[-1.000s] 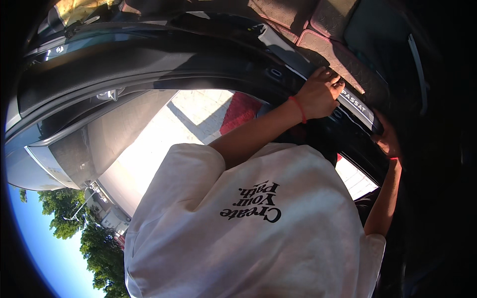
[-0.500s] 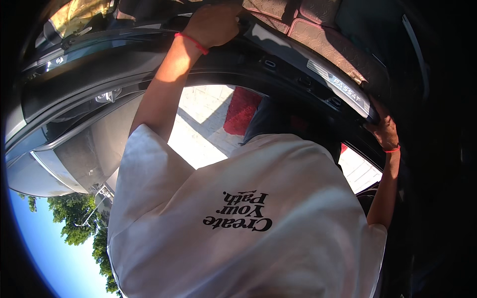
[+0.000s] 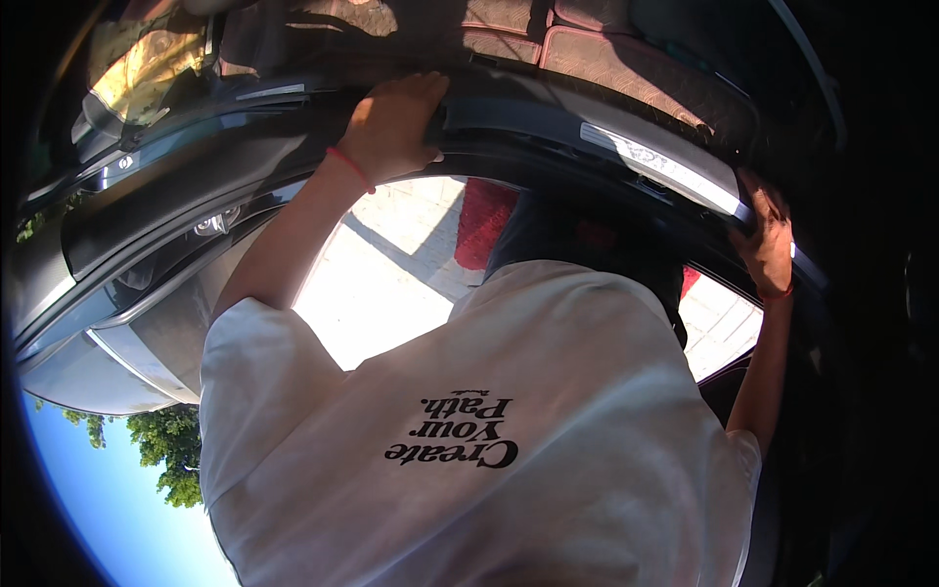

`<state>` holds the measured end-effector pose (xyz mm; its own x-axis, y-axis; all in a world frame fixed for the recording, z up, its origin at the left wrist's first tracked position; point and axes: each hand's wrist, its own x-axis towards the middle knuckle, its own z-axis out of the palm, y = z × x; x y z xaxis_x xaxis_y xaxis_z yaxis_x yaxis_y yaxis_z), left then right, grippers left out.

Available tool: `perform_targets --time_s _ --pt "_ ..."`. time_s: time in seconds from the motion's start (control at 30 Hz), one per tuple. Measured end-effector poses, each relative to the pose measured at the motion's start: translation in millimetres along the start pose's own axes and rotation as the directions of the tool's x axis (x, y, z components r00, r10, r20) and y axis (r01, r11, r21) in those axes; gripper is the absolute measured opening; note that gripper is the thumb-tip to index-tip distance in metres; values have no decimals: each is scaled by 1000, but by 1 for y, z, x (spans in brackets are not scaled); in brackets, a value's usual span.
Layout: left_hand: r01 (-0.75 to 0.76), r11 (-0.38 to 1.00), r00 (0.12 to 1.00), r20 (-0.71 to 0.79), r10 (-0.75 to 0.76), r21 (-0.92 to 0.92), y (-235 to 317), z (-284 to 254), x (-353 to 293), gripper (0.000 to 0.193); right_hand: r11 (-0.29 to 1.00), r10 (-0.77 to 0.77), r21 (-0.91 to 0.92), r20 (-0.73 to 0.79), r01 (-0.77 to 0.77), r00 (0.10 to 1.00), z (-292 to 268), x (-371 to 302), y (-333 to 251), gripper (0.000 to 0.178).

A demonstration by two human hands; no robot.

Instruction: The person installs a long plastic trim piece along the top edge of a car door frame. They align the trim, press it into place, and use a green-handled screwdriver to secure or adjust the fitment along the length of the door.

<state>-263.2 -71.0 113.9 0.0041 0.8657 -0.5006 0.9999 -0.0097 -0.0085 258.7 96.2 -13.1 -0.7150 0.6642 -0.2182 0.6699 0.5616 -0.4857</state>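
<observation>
Think of a clock laid flat over the whole view. The long dark strip (image 3: 523, 119) lies along the bottom edge of the car's door gap, running from near 12 o'clock round to between 2 and 3. It has a shiny plate (image 3: 660, 164) on it at 2 o'clock. The left hand (image 3: 396, 122) is at 11 o'clock, at the strip's near-12 end. Its fingers are close together and bent a little, but I cannot tell if they pinch the strip or just rest there. The right hand (image 3: 763, 230) is between 2 and 3 o'clock, bent around the other end of the strip, with the thumb on the near side and the fingers on the far side. A red band (image 3: 350, 169) goes around the left wrist, and one like it is on the right wrist. Past the strip, at 1 o'clock, is a brown seat (image 3: 626, 78) with pink edges. Something yellow (image 3: 142, 73) sits in the sun at 10 o'clock. A red patch (image 3: 484, 225) is at 12 o'clock, close to the middle, beside dark pants (image 3: 548, 225) and pale ground (image 3: 381, 293). The white shirt (image 3: 469, 509) with black print fills 6 o'clock. A green tree (image 3: 166, 450) stands at 8 o'clock.
</observation>
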Motion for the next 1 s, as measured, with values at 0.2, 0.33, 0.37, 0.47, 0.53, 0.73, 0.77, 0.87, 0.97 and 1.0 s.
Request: perform_targets --time_s 0.2,0.33,0.37,0.47,0.53,0.73,0.77,0.87,0.97,1.0 --pt "-6 991 1000 30 1 137 14 9 10 92 990 35 133 93 -48 995 10 5 13 92" --pt "-30 974 996 -79 49 223 17 31 -11 86 997 1 73 71 -6 997 -16 -11 -22 86" --pt "-30 972 994 -94 54 235 18 32 -15 85 990 -59 128 17 56 998 -12 -17 -23 84" --pt "-67 973 991 -99 91 219 18 28 -8 78 978 -62 200 3 60 998 -3 -28 -28 83" --pt "-48 987 999 -16 51 150 23 27 0 74 985 -21 175 70 8 997 9 -23 -25 83" --pt "-85 991 996 -4 86 102 24 25 23 68 963 5 269 60 -21 998 3 -25 -25 83" --pt "-82 992 996 30 79 97 25 21 27 68 942 18 334 68 -40 998 -2 -25 -24 83" --pt "-141 988 990 17 140 65 24 24 39 67 984 -5 180 115 -16 993 -31 -9 -16 85" --pt "-154 986 977 158 143 61 45 11 67 64 955 -76 293 126 36 989 -34 8 12 87" --pt "-213 977 971 114 210 14 41 18 78 62 978 -78 206 176 41 981 -48 19 13 86"
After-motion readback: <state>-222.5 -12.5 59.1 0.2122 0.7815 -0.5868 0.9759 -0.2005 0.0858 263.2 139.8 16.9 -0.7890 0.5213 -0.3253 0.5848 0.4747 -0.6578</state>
